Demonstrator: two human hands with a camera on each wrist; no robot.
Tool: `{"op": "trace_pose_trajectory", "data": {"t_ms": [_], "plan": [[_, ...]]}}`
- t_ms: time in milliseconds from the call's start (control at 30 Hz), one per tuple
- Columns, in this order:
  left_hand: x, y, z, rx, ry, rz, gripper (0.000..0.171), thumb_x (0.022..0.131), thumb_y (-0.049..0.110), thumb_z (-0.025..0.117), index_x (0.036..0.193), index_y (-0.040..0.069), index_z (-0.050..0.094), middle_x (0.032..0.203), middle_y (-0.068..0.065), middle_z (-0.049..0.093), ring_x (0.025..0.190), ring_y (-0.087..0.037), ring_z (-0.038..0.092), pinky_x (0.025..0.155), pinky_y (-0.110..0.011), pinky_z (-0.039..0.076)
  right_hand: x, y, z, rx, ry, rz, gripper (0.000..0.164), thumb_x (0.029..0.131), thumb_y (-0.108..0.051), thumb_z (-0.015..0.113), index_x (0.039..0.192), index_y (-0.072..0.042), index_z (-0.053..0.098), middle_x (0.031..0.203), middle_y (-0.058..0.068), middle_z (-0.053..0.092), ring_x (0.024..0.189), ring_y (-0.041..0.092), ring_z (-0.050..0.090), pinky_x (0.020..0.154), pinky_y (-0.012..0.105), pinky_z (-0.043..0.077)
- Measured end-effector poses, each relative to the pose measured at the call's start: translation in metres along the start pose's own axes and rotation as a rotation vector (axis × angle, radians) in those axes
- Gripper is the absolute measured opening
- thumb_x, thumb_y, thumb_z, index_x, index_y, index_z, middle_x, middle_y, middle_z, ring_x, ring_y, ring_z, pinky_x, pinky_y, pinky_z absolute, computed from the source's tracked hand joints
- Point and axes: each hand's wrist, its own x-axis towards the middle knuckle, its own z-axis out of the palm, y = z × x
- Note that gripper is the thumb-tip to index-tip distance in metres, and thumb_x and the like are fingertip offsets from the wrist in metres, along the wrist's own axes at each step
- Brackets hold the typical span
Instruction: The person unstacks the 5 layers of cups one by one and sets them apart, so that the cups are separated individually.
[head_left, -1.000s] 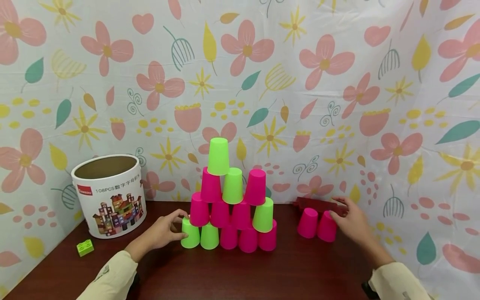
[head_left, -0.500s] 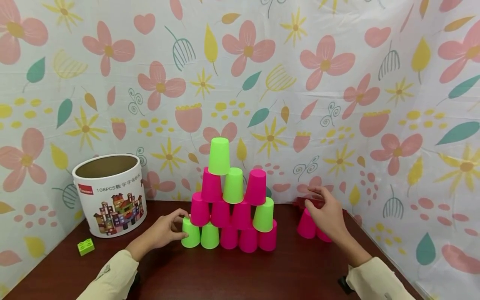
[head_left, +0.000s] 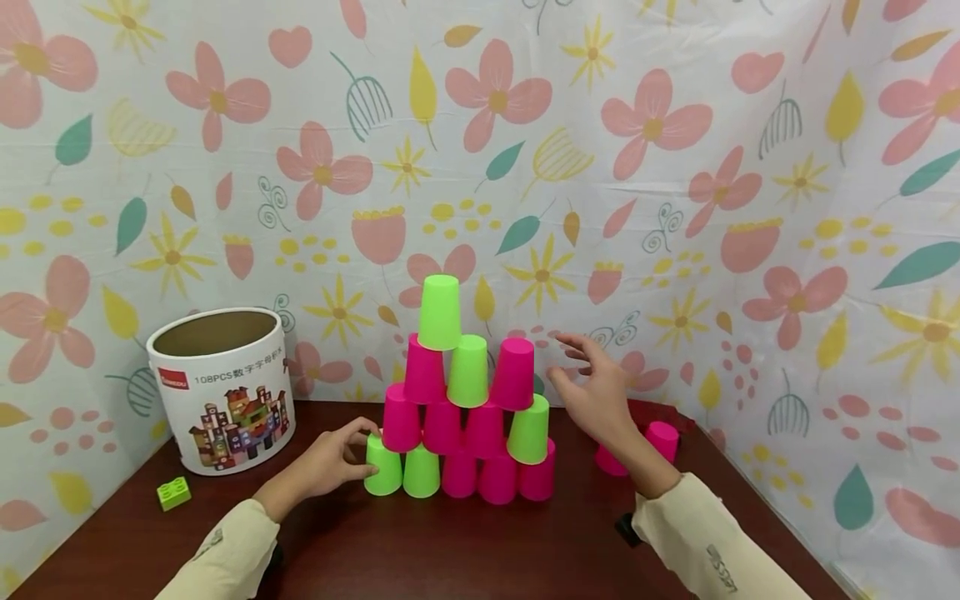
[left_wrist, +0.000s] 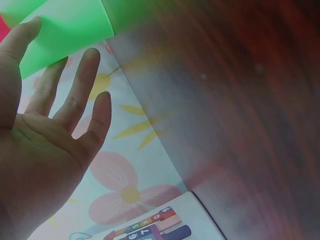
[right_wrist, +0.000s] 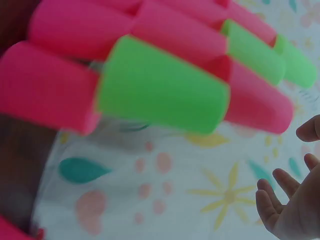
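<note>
Upside-down pink and green cups form a pyramid in the head view, with one green cup (head_left: 439,312) at its top left. My left hand (head_left: 330,457) is at the pyramid's lower left corner. Its fingers are relaxed, with the thumb and a fingertip right at the green corner cup (head_left: 384,467). The left wrist view shows the thumb tip over that cup and the other fingers (left_wrist: 80,92) loosely spread. My right hand (head_left: 596,392) is in the air beside the pink cup (head_left: 513,373) in the third row. It holds nothing, its fingers apart and slightly bent.
Two more pink cups (head_left: 662,439) stand at the right, partly behind the right forearm, with a dark red object (head_left: 660,414) behind them. A white drum (head_left: 225,400) with printed blocks is at the back left. A green toy brick (head_left: 173,493) lies before it.
My right hand has moved left from the two pink cups at the right to beside the pyramid. My left hand and the stacked cups have stayed in place.
</note>
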Motion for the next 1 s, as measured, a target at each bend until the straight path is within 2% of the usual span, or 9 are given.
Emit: {"op": "trace_pose_trajectory", "data": {"t_ms": [267, 467, 600, 767, 1000], "plan": [[-0.001, 0.001, -0.001, -0.003, -0.002, 0.000, 0.043, 0.087, 0.022, 0.079, 0.119, 0.021, 0.051, 0.117, -0.015, 0.069, 0.075, -0.012, 0.066, 0.066, -0.030, 0.053, 0.031, -0.043, 0.023, 0.075, -0.067, -0.044, 0.044, 0.091, -0.015, 0.069, 0.133, -0.013, 0.058, 0.133, 0.003, 0.061, 0.111, 0.028, 0.060, 0.090, 0.047, 0.046], [-0.002, 0.001, -0.002, -0.007, -0.006, -0.009, 0.043, 0.087, 0.022, 0.078, 0.120, 0.021, 0.051, 0.117, -0.015, 0.069, 0.075, -0.013, 0.065, 0.065, -0.030, 0.052, 0.047, -0.071, 0.043, 0.090, -0.126, -0.091, 0.052, 0.090, -0.015, 0.071, 0.139, -0.012, 0.054, 0.139, 0.005, 0.057, 0.114, 0.031, 0.058, 0.089, 0.048, 0.049], [-0.004, 0.001, -0.001, -0.008, -0.007, 0.001, 0.042, 0.088, 0.022, 0.078, 0.119, 0.021, 0.051, 0.117, -0.015, 0.069, 0.074, -0.012, 0.066, 0.066, -0.029, 0.053, 0.055, -0.081, 0.058, 0.071, -0.165, -0.121, 0.056, 0.090, -0.018, 0.071, 0.142, -0.011, 0.052, 0.141, 0.005, 0.054, 0.116, 0.031, 0.057, 0.091, 0.048, 0.049], [-0.004, 0.002, -0.002, -0.002, 0.001, 0.016, 0.042, 0.087, 0.019, 0.078, 0.119, 0.021, 0.051, 0.116, -0.015, 0.069, 0.073, -0.011, 0.066, 0.066, -0.029, 0.053, 0.062, -0.090, 0.073, 0.051, -0.223, -0.107, 0.059, 0.090, -0.022, 0.073, 0.143, -0.011, 0.050, 0.142, 0.007, 0.052, 0.125, 0.027, 0.051, 0.099, 0.046, 0.045], [-0.003, 0.000, 0.001, -0.008, 0.002, 0.050, 0.042, 0.088, 0.018, 0.077, 0.120, 0.019, 0.050, 0.115, -0.014, 0.070, 0.074, -0.011, 0.066, 0.067, -0.028, 0.053, 0.065, -0.089, 0.083, 0.006, -0.247, -0.112, 0.058, 0.089, -0.020, 0.073, 0.141, -0.009, 0.051, 0.140, 0.008, 0.054, 0.126, 0.026, 0.051, 0.100, 0.046, 0.046]]}}
